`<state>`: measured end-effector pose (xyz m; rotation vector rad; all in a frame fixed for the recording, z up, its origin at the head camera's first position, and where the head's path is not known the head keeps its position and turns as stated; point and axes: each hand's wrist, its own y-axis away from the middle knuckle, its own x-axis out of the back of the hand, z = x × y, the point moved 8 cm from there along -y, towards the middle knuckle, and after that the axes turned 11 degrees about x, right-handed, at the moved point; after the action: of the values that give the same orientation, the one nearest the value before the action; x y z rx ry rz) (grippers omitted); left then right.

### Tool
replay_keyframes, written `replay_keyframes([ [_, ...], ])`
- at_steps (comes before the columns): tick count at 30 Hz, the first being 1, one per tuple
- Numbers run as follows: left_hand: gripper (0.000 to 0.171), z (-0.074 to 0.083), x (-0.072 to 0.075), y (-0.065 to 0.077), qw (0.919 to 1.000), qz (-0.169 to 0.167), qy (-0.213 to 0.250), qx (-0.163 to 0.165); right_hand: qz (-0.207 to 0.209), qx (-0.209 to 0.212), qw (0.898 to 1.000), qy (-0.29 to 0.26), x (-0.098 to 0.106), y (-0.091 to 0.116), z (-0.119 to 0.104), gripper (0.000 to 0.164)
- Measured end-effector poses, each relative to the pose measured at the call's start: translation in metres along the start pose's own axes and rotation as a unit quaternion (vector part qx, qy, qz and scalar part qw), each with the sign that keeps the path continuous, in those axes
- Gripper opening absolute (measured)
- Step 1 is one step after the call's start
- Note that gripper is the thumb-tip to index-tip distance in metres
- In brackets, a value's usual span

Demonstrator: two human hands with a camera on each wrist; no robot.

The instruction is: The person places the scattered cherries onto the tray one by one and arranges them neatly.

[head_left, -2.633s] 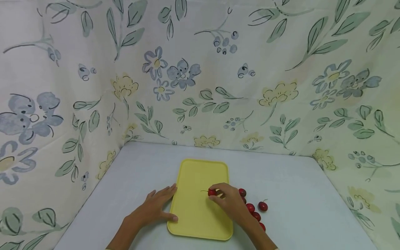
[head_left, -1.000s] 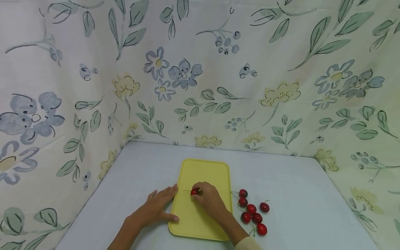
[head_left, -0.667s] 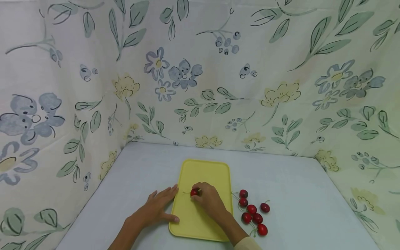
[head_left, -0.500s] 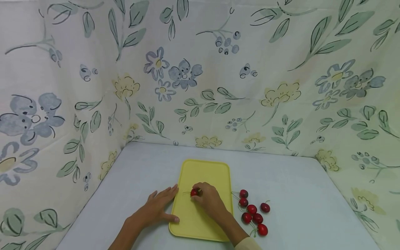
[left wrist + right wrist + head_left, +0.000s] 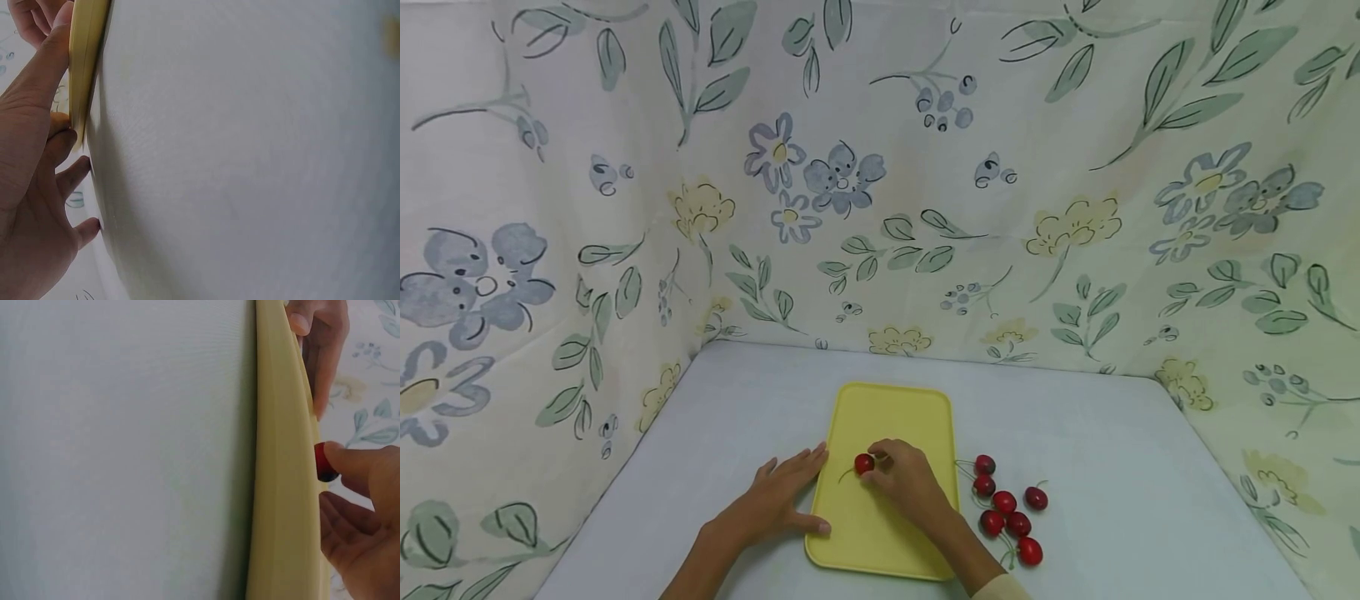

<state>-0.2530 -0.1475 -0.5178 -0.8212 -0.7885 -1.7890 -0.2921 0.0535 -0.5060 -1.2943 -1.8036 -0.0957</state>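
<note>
In the head view, a red cherry (image 5: 864,464) with a thin stem lies on the yellow tray (image 5: 887,417), left of its middle. My right hand (image 5: 906,479) is right beside it, with thumb and forefinger slightly parted around its right side. The right wrist view shows the thumb against the cherry (image 5: 325,462), close over the tray's rim (image 5: 284,456). My left hand (image 5: 782,492) rests at the tray's left edge, its fingers spread and its thumb over the rim. In the left wrist view, fingertips of the left hand (image 5: 37,156) reach down to the table beside the tray.
Several cherries (image 5: 1003,502), some with joined stems, lie on the white table (image 5: 1097,467) just right of the tray. One cherry (image 5: 1036,498) sits slightly apart from them. Floral cloth (image 5: 880,275) hangs behind the table and along its sides.
My right hand has carried the cherry leftward across the tray. Its fingers have since loosened, and the cherry's stem has swung down toward me. The left hand has stayed put.
</note>
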Motion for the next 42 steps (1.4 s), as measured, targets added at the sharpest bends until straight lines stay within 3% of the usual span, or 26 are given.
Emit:
replay_keyframes([
  [14,0.114,-0.001,-0.001,-0.001,0.9999,-0.006,0.005,0.011,0.028,-0.038,0.993,-0.110,0.013,0.018,0.013,0.033],
  [30,0.116,-0.005,-0.004,-0.003,0.9999,-0.007,0.005,0.013,0.043,-0.099,0.989,-0.099,0.050,0.040,0.023,0.032],
  [42,0.115,-0.004,-0.003,-0.003,0.9998,-0.012,0.013,0.012,0.088,-0.140,0.983,-0.079,0.085,0.060,0.033,0.030],
])
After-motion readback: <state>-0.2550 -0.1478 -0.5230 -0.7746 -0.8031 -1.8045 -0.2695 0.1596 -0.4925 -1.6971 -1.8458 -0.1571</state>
